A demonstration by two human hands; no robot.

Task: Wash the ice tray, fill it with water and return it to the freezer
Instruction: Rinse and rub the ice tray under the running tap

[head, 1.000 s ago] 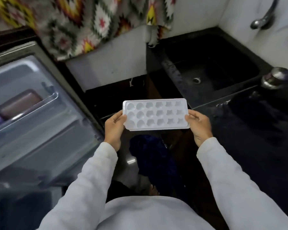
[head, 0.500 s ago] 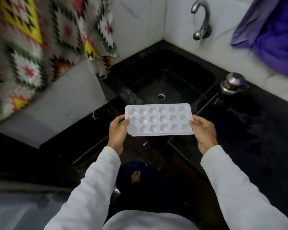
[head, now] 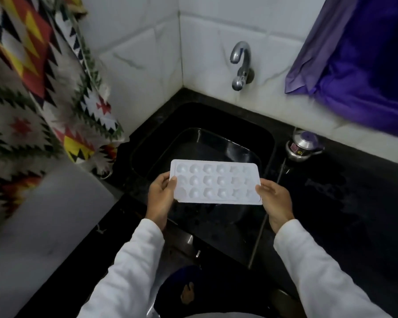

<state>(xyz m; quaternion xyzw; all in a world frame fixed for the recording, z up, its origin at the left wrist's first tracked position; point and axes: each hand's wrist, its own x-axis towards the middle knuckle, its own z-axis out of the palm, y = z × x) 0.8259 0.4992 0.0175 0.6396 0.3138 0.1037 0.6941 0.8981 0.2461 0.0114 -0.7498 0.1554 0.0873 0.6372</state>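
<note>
A white plastic ice tray (head: 215, 183) with several shaped cells is held level over the near edge of a black sink (head: 216, 143). My left hand (head: 161, 198) grips its left short end, thumb on top. At the right short end, my right hand (head: 274, 200) grips it the same way. A chrome tap (head: 240, 63) sticks out of the white tiled wall above the far side of the sink; no water runs from it. The freezer is out of view.
A black stone counter (head: 354, 214) runs right of the sink, with a small steel lidded pot (head: 302, 144) at its back. A purple cloth (head: 365, 65) hangs top right. A patterned cloth (head: 32, 88) drapes over a white surface (head: 39, 226) on the left.
I have turned from the open fridge door towards the sink. The tray, still held at both ends, has come forward over the sink basin, and the tap is now straight ahead.
</note>
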